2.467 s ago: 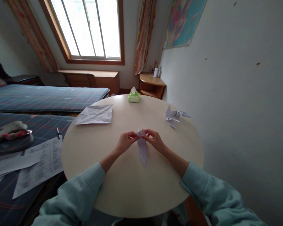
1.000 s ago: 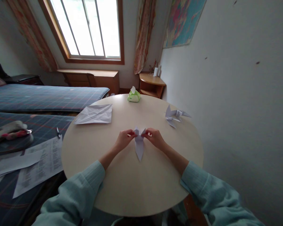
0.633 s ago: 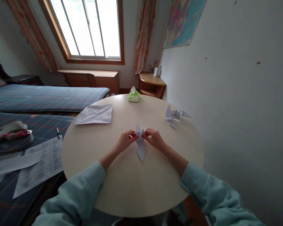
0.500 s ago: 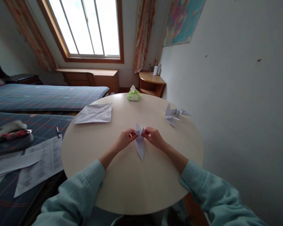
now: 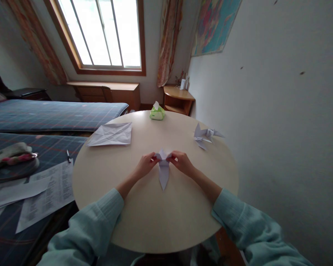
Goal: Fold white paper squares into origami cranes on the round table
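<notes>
A white folded-paper crane [image 5: 163,173] is at the middle of the round table [image 5: 161,221], one long pointed flap aimed toward me. My left hand [image 5: 146,163] pinches its left side between thumb and finger. On the opposite side my right hand [image 5: 182,162] pinches the right flap in the same way. The fingertips cover parts of both flaps, and another point stands up between them. Farther right lie folded white paper cranes [image 5: 205,135], overlapping so that I cannot tell them apart clearly.
Creased white paper sheets [image 5: 112,133] lie at the table's back left. A green tissue pack [image 5: 157,111] stands at the far edge. Left of the table, a plaid bed [image 5: 52,144] bears printed papers [image 5: 48,192] and a pen [image 5: 68,156]. A white wall [image 5: 280,147] rises on the right.
The side flaps between my fingers have spread farther apart and tilted outward. The near point of the paper has swung slightly left. Both hands stay nearly in place.
</notes>
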`<state>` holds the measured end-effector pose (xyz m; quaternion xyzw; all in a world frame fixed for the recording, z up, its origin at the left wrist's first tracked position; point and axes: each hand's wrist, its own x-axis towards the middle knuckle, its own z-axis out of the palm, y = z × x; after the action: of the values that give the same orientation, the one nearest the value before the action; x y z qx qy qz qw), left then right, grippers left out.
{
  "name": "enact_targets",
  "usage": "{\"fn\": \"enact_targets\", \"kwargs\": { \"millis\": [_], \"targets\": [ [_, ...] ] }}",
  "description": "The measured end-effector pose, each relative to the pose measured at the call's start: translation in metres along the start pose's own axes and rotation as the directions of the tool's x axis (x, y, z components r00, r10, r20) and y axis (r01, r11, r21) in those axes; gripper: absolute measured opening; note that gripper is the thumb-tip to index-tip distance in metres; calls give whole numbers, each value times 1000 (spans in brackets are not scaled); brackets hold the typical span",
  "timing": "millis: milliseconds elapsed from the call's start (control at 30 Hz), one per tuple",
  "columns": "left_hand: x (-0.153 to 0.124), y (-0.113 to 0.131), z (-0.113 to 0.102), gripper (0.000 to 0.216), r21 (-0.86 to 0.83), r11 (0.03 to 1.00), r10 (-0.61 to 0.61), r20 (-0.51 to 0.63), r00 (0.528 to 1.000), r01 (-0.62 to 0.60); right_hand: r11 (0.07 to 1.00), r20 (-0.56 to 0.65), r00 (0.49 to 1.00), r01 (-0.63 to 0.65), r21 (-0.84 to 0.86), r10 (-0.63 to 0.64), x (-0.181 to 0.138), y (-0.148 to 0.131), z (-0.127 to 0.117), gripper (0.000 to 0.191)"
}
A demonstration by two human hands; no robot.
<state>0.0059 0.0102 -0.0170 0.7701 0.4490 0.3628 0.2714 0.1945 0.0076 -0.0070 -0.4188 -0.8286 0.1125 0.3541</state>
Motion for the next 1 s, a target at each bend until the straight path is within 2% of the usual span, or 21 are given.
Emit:
{"fn": "enact_targets", "kwargs": {
  "millis": [300, 633, 1000],
  "targets": [
    [1, -3, -3, 10, 15, 1000, -24, 13, 1000, 24, 996, 16, 1000, 11, 92, -12, -3, 5, -4, 4],
    [0, -1, -4, 11, 58, 996, -74, -5, 997, 74, 997, 45, 999, 3, 76, -7, -3, 8, -5, 4],
    [2, -8, -1, 17, -1, 997, -83, -22, 996, 83, 996, 42, 998, -41, 83, 38, -4, 16, -1, 3]
  ]
}}
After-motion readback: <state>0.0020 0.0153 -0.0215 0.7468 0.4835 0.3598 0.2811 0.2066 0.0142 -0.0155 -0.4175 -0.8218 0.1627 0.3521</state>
